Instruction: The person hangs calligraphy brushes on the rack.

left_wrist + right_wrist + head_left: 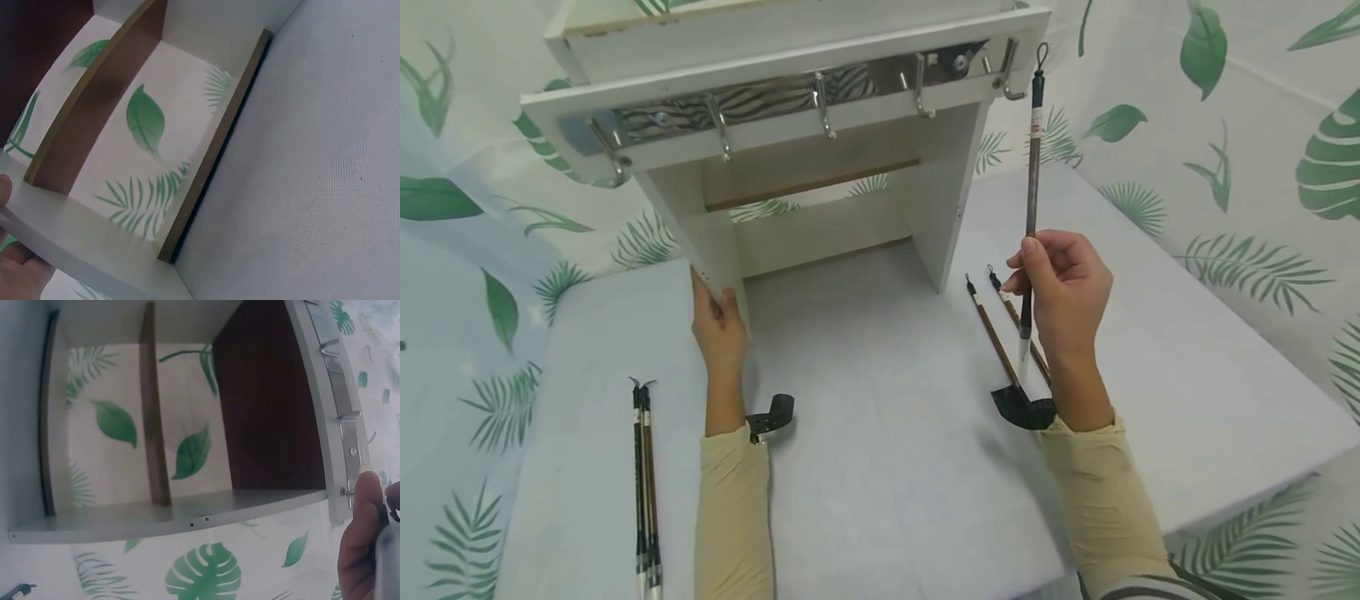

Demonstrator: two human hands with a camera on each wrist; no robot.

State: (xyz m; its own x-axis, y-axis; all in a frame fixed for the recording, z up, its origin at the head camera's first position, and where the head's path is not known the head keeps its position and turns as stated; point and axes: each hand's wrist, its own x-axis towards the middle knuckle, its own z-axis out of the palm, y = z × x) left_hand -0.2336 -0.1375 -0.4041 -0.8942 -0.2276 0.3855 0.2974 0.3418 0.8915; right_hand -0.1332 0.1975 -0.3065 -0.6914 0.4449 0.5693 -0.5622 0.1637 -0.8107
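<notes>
Brush (1033, 183): upright, pinched by the right hand (1063, 287), the nearer one; loop (1040, 67) at twelve o'clock.
End hook (1008, 67): near the loop, toward nine o'clock; I can't judge depth.
Left hand (721, 329): grips the shelf unit's (955, 192) side.

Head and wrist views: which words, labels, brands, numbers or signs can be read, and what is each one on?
No text can be read in any view.
White-and-red label on the brush in the right hand: too small and blurred.
Pale labels on the two brushes at the left: too small.
Pale bands on the two brushes at the right: too small.
</notes>
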